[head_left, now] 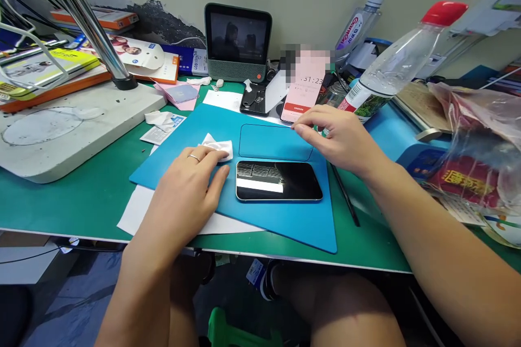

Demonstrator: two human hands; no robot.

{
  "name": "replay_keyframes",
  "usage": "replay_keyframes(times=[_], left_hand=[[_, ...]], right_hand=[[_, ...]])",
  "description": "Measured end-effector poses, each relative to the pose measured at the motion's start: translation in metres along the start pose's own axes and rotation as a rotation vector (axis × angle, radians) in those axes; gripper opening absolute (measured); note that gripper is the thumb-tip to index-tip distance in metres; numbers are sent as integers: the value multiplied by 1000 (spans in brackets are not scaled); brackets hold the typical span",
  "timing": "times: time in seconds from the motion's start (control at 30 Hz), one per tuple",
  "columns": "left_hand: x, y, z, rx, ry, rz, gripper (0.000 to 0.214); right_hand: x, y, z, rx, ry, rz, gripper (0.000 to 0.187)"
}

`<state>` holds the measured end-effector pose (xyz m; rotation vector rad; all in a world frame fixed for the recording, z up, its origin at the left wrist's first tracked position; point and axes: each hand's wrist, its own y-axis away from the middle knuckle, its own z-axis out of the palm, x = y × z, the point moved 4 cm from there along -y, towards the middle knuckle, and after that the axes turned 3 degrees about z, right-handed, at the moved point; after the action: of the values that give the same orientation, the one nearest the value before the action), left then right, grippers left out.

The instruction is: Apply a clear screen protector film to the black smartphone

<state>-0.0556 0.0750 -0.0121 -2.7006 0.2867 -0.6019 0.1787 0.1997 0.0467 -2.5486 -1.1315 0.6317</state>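
Likely a phone-repair workshop: metal-post stand (106,114) toward the worktop's (77,206) left edge, phone (280,181) on mat (280,219) by its near edge.

Left hand (190,187): left of the phone (285,187), palm down, fingers bent forward, thumb spread apart.
Right hand (334,133): beyond the phone's right end, thumb and forefinger tips nearly meeting.
Left forearm (140,282): bare, nearer than the phone.
Right forearm (431,233): bare, slanting, right of the phone.
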Motion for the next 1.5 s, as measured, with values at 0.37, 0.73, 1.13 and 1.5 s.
replay_keyframes(times=[0.37, 0.73, 1.13, 1.5], left_hand=[[-4, 0, -1, 58, 5, -32, 20], [22, 8, -20, 230, 103, 36, 10], [62, 20, 6, -42, -50, 224, 53], [88, 24, 39, -142, -249, 118, 98]], right_hand=[[16, 15, 22, 73, 43, 80, 34], [20, 16, 22, 146, -103, 118, 33], [18, 16, 24, 124, -101, 28, 51], [13, 16, 23, 134, -141, 36, 59]])
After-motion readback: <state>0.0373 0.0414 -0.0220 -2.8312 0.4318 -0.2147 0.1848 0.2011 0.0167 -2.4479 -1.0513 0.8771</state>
